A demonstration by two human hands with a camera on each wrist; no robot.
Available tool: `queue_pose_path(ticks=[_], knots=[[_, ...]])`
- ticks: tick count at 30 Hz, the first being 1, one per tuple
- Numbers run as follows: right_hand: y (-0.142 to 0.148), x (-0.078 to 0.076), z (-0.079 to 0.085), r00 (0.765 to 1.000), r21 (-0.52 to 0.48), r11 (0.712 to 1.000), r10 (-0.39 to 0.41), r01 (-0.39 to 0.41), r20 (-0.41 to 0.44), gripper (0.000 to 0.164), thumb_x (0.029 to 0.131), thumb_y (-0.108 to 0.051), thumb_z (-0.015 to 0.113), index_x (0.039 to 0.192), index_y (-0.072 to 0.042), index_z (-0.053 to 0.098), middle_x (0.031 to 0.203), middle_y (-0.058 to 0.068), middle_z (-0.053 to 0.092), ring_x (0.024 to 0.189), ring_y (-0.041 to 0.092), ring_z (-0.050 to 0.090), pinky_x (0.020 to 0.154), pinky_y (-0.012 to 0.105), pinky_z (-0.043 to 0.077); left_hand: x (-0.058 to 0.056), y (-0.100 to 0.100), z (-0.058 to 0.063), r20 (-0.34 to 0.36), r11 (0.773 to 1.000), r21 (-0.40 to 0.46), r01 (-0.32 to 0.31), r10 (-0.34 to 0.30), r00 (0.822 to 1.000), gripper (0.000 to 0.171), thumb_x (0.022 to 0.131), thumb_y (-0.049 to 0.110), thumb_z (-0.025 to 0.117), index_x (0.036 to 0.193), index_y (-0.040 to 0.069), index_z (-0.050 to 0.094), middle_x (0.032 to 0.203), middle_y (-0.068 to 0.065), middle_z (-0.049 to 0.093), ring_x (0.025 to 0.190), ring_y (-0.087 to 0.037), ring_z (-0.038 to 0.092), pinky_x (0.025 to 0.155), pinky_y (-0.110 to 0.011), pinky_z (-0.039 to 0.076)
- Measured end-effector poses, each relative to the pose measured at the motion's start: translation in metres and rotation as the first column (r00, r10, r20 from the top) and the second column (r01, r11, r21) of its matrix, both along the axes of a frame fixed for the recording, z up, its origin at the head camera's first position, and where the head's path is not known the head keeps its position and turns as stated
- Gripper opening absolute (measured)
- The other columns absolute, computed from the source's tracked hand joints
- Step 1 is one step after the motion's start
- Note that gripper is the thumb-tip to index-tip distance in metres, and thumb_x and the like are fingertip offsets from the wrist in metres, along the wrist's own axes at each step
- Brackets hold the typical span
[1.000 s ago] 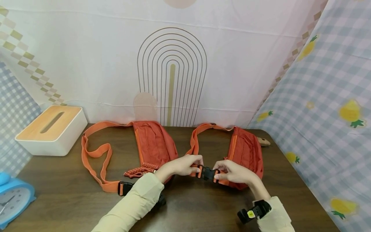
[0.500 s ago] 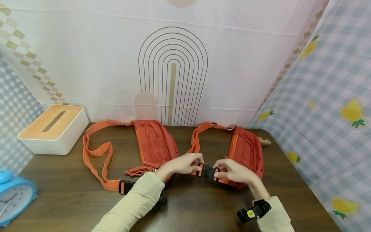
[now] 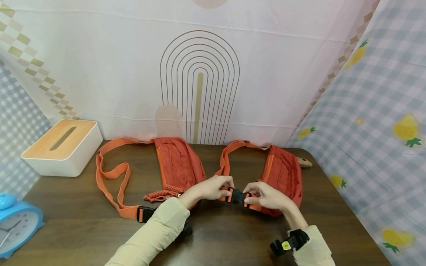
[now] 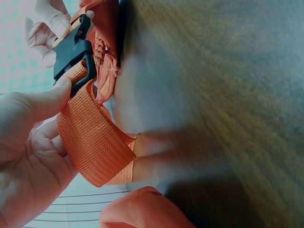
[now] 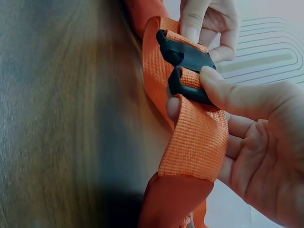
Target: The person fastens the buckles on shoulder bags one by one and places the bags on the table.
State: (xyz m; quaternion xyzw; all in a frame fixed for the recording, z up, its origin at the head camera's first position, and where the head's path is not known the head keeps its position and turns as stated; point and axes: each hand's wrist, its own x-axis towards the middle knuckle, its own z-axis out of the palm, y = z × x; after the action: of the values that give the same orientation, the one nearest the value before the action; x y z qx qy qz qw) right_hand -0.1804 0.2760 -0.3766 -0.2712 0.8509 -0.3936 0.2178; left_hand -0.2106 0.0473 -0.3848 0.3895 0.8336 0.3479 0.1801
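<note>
Over the table, a black side-release buckle [image 3: 238,197] joins the two ends of an orange strap [image 3: 225,159] on the right-hand red waist bag [image 3: 285,173]. My left hand [image 3: 213,187] pinches the buckle's left end where the webbing threads through, thumb on the near face in the left wrist view. At its other end, my right hand [image 3: 270,196] pinches the buckle between thumb and fingers; the right wrist view shows the thumb [image 5: 216,85] at its edge. The buckle's two halves sit together. A second red waist bag [image 3: 179,162] lies left of it, partly behind my left forearm.
The second bag's loose strap [image 3: 124,211] loops left and ends in a black buckle half [image 3: 144,214] by my left sleeve. A tissue box [image 3: 63,147] stands at back left, a blue alarm clock [image 3: 18,229] at front left. Behind the right bag lies a small wooden piece [image 3: 304,162].
The head view has shifted slightly, so the tissue box and clock appear farther right. Both hands keep their hold on the buckle; my right wrist has moved a little to the left.
</note>
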Motion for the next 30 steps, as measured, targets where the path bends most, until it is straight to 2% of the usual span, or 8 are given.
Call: queue_pose_path(ticks=[8,17,21,26,30], knots=[[-0.004,0.002,-0.002,0.999,-0.001,0.999,-0.038,0.038,0.021,0.018,0.088,-0.017,0.060,0.098,-0.002,0.060,0.079,0.011,0.068,0.060,0.005,0.053,0.062,0.020,0.044,0.002,0.003,0.000,0.004,0.999,-0.039,-0.035,0.036,0.999,0.006,0.089,0.013,0.057,0.093,0.016,0.053,0.077,0.003,0.060,0.059,-0.007,0.045,0.059,-0.018,0.037],[-0.009,0.001,-0.004,1.000,0.062,0.998,-0.028,0.028,-0.007,0.015,0.087,-0.018,0.062,0.094,-0.005,0.062,0.077,0.005,0.068,0.062,0.005,0.053,0.064,0.020,0.043,0.003,0.001,-0.007,0.001,0.999,-0.023,-0.023,0.023,1.000,0.007,0.089,0.010,0.058,0.094,0.013,0.054,0.073,0.001,0.060,0.057,-0.007,0.045,0.058,-0.018,0.038],[-0.011,0.002,-0.004,0.999,0.111,0.994,-0.010,0.014,-0.030,0.011,0.087,-0.016,0.062,0.093,-0.007,0.062,0.076,0.002,0.068,0.062,0.003,0.053,0.064,0.019,0.042,0.005,0.003,-0.009,-0.025,0.999,-0.042,-0.013,0.012,1.000,0.007,0.088,0.011,0.058,0.093,0.013,0.054,0.070,0.003,0.056,0.057,-0.006,0.045,0.057,-0.017,0.037],[-0.012,0.003,-0.005,0.999,0.123,0.992,0.000,0.006,-0.048,0.009,0.085,-0.013,0.064,0.091,-0.006,0.063,0.073,0.003,0.068,0.057,0.002,0.049,0.059,0.019,0.040,0.007,0.005,-0.012,-0.045,0.997,-0.077,-0.015,0.011,0.999,0.007,0.088,0.012,0.059,0.092,0.013,0.054,0.068,0.005,0.052,0.057,-0.005,0.044,0.057,-0.017,0.036],[-0.012,0.002,-0.009,0.999,0.144,0.990,0.003,0.004,-0.046,0.011,0.083,-0.014,0.066,0.090,-0.006,0.065,0.073,0.003,0.068,0.061,0.001,0.050,0.060,0.018,0.041,0.009,0.006,-0.014,-0.055,0.994,-0.108,0.007,-0.013,0.998,0.007,0.088,0.013,0.060,0.090,0.013,0.054,0.066,0.005,0.051,0.056,-0.005,0.045,0.056,-0.017,0.035]])
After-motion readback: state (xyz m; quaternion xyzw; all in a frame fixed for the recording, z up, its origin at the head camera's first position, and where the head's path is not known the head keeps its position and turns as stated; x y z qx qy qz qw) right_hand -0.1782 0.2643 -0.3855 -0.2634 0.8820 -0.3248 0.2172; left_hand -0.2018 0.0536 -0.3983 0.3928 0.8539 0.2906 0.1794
